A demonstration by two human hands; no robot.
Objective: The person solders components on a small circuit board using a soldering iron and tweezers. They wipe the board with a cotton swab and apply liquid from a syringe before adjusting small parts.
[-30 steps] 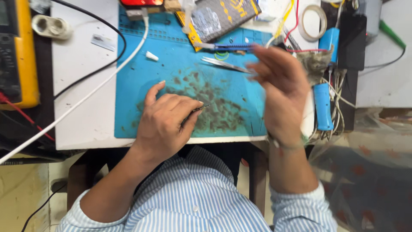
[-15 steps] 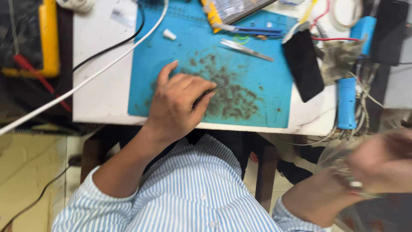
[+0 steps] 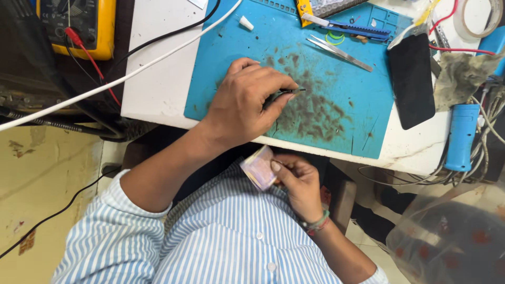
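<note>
Right hand now back at the chest, gripping one pale folded paper; left hand pinching one small dark tool on one blue mat.

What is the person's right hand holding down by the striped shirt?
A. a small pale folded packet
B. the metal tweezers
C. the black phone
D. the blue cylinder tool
A: the right hand pinches a small pale folded packet below the table edge, while the tweezers lie on the blue mat.
</note>
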